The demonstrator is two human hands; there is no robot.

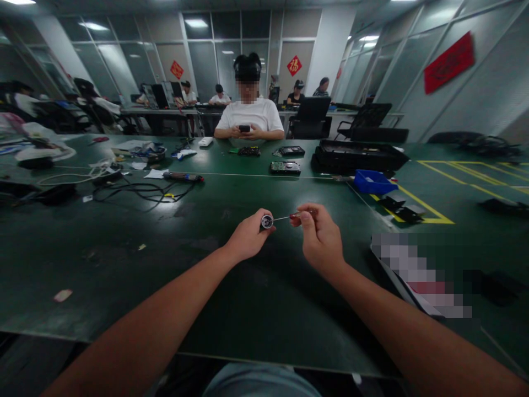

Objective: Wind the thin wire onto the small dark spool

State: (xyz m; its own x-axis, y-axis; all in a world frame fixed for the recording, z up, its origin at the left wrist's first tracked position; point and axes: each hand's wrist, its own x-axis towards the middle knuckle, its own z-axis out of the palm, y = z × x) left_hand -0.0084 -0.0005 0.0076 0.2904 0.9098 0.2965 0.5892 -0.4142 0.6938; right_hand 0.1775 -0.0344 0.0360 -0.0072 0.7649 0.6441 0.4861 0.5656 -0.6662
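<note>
My left hand (248,236) is wrapped round a small round part (266,221) with a pale ring-shaped rim and a dark inside; what kind of part it is I cannot tell. In my right hand (322,237) is a screwdriver (294,216) with a reddish handle, pinched between thumb and fingers. Its thin metal shaft points left and reaches the rim of the round part. Whether the tip sits inside or only touches the edge is too small to see. Both hands are above the green table (248,309), near its middle.
Black cables (144,190) and a dark tool (182,176) lie at left. Hard drives (285,167) and a long black housing (357,157) are further back. A blue bin (374,182) stands right, behind a blurred pale item (413,275). A person (250,118) sits opposite.
</note>
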